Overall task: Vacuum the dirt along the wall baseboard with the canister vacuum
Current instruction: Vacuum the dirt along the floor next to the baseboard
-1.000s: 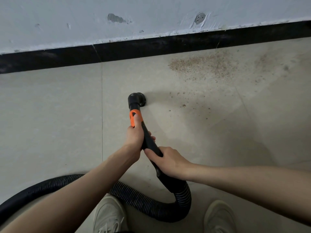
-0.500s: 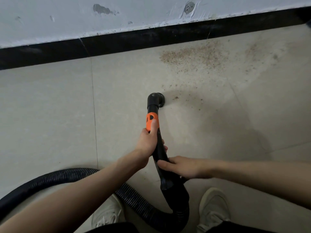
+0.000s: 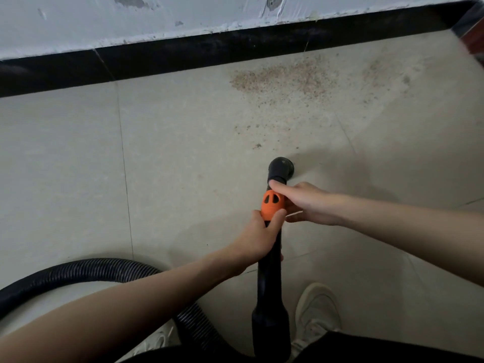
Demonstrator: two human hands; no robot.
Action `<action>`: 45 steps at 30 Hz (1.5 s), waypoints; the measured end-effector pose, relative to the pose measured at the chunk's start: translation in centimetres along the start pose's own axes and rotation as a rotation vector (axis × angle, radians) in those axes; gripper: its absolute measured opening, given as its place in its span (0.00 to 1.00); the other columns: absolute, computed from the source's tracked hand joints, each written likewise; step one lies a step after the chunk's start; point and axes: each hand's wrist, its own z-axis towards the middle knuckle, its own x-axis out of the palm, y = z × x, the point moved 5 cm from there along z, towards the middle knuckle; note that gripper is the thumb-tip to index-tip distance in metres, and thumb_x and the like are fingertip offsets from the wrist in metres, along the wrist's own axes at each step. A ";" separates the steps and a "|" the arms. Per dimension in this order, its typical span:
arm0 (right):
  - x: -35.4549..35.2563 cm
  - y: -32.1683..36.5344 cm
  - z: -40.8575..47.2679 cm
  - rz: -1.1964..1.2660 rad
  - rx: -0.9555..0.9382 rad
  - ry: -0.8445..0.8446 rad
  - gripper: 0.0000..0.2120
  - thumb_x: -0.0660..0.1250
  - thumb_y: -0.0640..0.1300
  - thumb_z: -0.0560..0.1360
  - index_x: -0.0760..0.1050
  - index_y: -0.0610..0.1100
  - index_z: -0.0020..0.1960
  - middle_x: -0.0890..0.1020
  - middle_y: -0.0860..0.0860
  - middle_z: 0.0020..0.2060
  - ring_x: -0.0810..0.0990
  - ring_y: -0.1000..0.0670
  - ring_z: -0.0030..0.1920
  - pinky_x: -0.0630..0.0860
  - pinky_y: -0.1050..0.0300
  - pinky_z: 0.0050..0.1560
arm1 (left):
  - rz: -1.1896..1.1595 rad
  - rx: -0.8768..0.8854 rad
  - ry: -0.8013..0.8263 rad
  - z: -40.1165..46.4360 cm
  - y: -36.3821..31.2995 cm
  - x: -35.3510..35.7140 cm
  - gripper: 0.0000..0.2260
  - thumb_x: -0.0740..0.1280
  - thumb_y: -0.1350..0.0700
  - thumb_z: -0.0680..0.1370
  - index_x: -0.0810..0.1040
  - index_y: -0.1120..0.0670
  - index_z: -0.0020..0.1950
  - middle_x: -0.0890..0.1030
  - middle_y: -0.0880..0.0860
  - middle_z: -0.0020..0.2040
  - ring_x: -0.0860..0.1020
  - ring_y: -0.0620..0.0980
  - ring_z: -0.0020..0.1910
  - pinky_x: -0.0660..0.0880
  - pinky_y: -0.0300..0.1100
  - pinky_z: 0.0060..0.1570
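The black vacuum wand [image 3: 269, 271] points away from me, its round nozzle [image 3: 280, 167] on the tile floor. My left hand [image 3: 258, 237] grips the wand just below the orange collar [image 3: 272, 204]. My right hand [image 3: 301, 203] grips the wand from the right at the collar, thumb lying across the tube just under the nozzle. A patch of brown dirt [image 3: 282, 79] lies on the tiles below the black baseboard [image 3: 183, 56], beyond the nozzle. Scattered specks [image 3: 258, 145] lie between the patch and the nozzle.
The ribbed black hose [image 3: 78, 271] curves across the floor at lower left and runs under my left forearm. My white shoes [image 3: 317, 310] stand at the bottom. The scuffed pale wall [image 3: 131, 19] rises above the baseboard. A corner shows at upper right.
My right hand has moved up the wand from the lower tube to the orange collar. The wand and nozzle have shifted right relative to the dirt patch, and the view has moved closer.
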 end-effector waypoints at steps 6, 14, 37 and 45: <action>-1.3 -1.3 -0.1 0.406 0.105 -0.071 0.07 0.65 0.43 0.79 0.71 0.40 0.45 0.75 0.45 0.37 0.75 0.48 0.37 0.74 0.55 0.37 | 0.186 0.040 0.068 0.9 -0.8 2.6 0.18 0.59 0.42 0.79 0.63 0.57 0.55 0.74 0.58 0.46 0.79 0.64 0.49 0.75 0.61 0.55; -6.1 -5.1 -1.0 0.742 0.104 -0.227 0.07 0.61 0.42 0.81 0.71 0.40 0.46 0.74 0.45 0.37 0.74 0.48 0.37 0.73 0.55 0.35 | 0.555 0.194 0.163 3.3 -2.4 6.4 0.18 0.61 0.43 0.79 0.65 0.57 0.57 0.78 0.59 0.50 0.78 0.58 0.48 0.66 0.43 0.40; -1.1 -0.2 3.5 0.830 0.100 -0.150 0.12 0.57 0.41 0.83 0.67 0.38 0.65 0.76 0.42 0.45 0.77 0.46 0.43 0.74 0.48 0.44 | 0.873 0.346 -0.069 5.2 -2.5 -2.1 0.18 0.60 0.44 0.79 0.65 0.56 0.60 0.77 0.57 0.43 0.78 0.59 0.43 0.70 0.46 0.38; -1.8 0.0 4.3 0.867 0.041 -0.181 0.16 0.56 0.41 0.84 0.66 0.35 0.69 0.76 0.41 0.47 0.77 0.44 0.51 0.72 0.48 0.52 | 0.919 0.370 -0.073 6.8 -3.2 -2.5 0.19 0.60 0.42 0.79 0.66 0.56 0.60 0.79 0.58 0.44 0.78 0.58 0.42 0.74 0.49 0.41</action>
